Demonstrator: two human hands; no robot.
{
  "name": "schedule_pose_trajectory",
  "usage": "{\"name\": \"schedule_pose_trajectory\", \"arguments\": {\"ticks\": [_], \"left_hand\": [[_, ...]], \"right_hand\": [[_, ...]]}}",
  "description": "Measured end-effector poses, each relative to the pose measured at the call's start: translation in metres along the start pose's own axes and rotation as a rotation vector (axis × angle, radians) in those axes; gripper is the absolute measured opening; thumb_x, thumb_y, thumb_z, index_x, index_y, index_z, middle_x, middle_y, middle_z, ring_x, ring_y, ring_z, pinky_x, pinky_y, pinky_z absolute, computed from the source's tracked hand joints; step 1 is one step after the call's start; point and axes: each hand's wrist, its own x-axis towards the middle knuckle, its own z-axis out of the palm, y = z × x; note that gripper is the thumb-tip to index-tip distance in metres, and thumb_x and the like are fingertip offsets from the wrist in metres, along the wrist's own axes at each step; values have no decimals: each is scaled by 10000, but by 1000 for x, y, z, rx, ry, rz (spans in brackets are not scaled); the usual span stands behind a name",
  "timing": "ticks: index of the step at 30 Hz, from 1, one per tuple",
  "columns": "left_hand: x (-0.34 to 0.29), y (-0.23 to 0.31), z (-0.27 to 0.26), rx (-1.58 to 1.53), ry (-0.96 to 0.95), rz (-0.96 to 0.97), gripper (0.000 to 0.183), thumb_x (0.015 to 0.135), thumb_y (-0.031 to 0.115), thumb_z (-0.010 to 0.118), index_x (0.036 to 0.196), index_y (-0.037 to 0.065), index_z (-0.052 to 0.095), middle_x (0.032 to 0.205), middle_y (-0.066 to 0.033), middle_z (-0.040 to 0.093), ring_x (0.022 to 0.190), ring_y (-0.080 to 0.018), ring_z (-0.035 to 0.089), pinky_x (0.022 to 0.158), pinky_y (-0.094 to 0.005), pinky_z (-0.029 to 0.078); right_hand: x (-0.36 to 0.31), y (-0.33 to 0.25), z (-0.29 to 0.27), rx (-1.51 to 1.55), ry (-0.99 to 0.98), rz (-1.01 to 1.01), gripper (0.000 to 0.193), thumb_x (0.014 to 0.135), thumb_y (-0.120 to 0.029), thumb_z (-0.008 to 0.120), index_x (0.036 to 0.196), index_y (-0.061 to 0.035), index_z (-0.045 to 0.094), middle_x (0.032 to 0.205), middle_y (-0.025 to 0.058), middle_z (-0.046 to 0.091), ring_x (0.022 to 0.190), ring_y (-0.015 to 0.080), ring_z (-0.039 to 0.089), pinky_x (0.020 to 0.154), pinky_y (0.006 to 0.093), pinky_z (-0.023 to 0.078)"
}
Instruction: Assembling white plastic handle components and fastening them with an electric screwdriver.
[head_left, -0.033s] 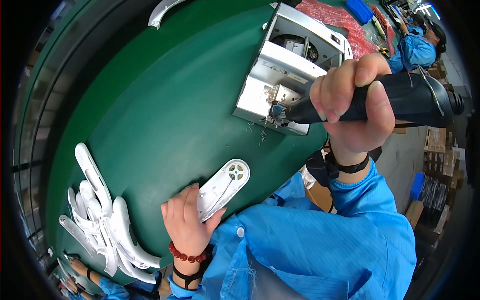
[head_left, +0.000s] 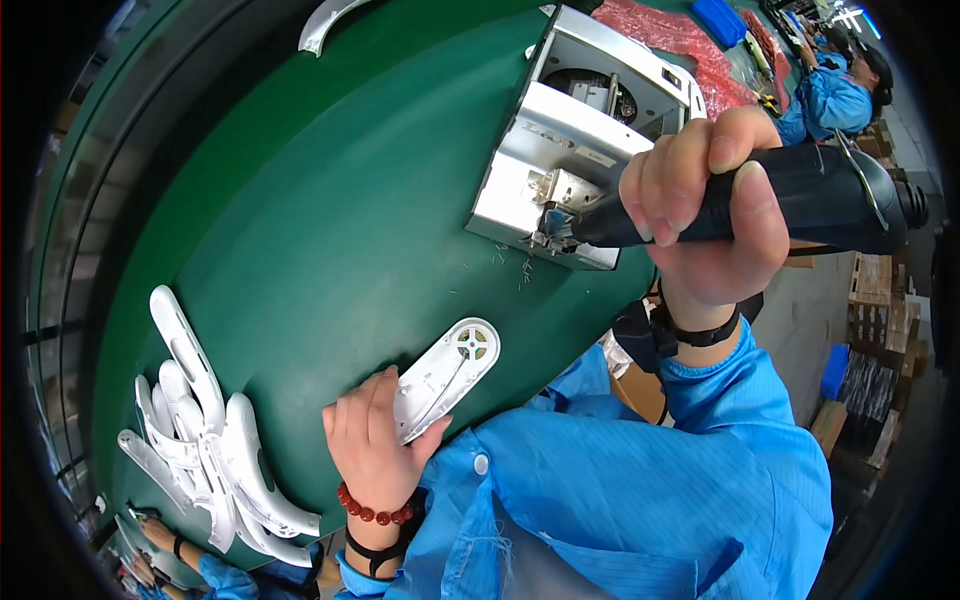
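Observation:
My left hand (head_left: 372,440) is closed round the lower end of a white plastic housing half (head_left: 430,398). The housing lies tilted over the green table, its rounded end pointing up and right, with a round cross-shaped speaker grille there and a thin dark wire along its inside. My right hand (head_left: 705,200) is wrapped round a black electric screwdriver (head_left: 815,195), held almost level. Its nose reaches the front of a metal screw feeder (head_left: 570,135), at the bright pick-up block (head_left: 568,190). The screwdriver's very tip is hard to make out there.
Several white curved housing parts (head_left: 240,455) lie heaped at the left; another (head_left: 325,22) lies at the far edge. Loose screws (head_left: 526,268) are scattered before the feeder on the green table (head_left: 300,250). Red bubble wrap (head_left: 660,40) and a blue bin (head_left: 720,20) lie behind. Co-workers sit nearby.

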Motion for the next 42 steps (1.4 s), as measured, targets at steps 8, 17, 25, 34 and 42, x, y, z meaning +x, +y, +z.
{"name": "schedule_pose_trajectory", "arguments": {"ticks": [8, 17, 25, 34, 42], "left_hand": [[3, 1, -1, 14, 2, 16, 640, 722, 438, 743, 1184, 19, 599, 1018, -102, 628, 813, -259, 564, 695, -380, 391], [3, -1, -1, -3, 12, 40, 608, 719, 418, 742, 1182, 42, 623, 1003, -76, 633, 779, -238, 549, 674, -367, 385], [1, -2, -1, 16, 35, 31, 589, 698, 407, 750, 1159, 60, 639, 994, -44, 632, 746, -202, 543, 648, -341, 374], [1, -5, 3, -22, 61, 48, 642, 620, 338, 791, 1186, 72, 642, 975, -39, 613, 738, -195, 541, 652, -325, 383], [-4, -5, 2, -22, 57, 29, 653, 615, 342, 797, 1187, 70, 639, 988, -55, 622, 774, -220, 561, 672, -343, 403]], "right_hand": [[4, 3, 1, -63, -46, 34, 164, 928, -225, 484, 933, -63, 458, 638, 84, 533, 494, 142, 470, 503, 304, 422], [9, 3, 6, -5, 99, 87, 133, 927, -148, 481, 871, -31, 451, 631, 121, 559, 484, 154, 483, 498, 321, 440], [1, 8, 15, 0, -20, 157, 163, 965, -242, 404, 960, -88, 457, 690, 14, 488, 513, 97, 430, 535, 272, 391], [-56, 20, 63, 161, -173, 187, 267, 865, -238, 631, 933, -101, 413, 645, 35, 562, 475, 148, 529, 473, 295, 449], [-70, 31, 64, 302, -214, 237, 257, 841, -86, 625, 1004, -38, 432, 748, 126, 579, 618, 156, 545, 602, 314, 475]]}}
